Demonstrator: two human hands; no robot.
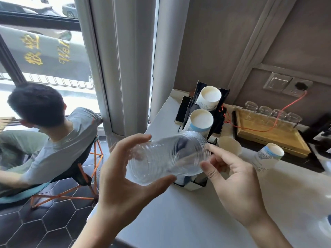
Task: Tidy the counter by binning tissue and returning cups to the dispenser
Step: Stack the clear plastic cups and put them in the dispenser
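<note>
A stack of clear plastic cups (161, 156) lies on its side in the air over the counter's left end, in front of the black cup dispenser (217, 120). My left hand (125, 183) grips the stack from below and behind. My right hand (232, 179) touches the stack's rim with its fingertips. Two stacks of white paper cups (208, 98) (200, 121) sit in the dispenser's slots. An open paper cup (230, 144) and an upside-down paper cup (268, 154) stand on the grey counter (179, 217). No tissue shows.
A wooden tray (279, 135) with several upturned glasses (265, 111) stands against the back wall. A red cable (286, 108) runs to a wall socket. A phone (182, 109) leans left of the dispenser. A seated person (50, 133) is on the left, off the counter.
</note>
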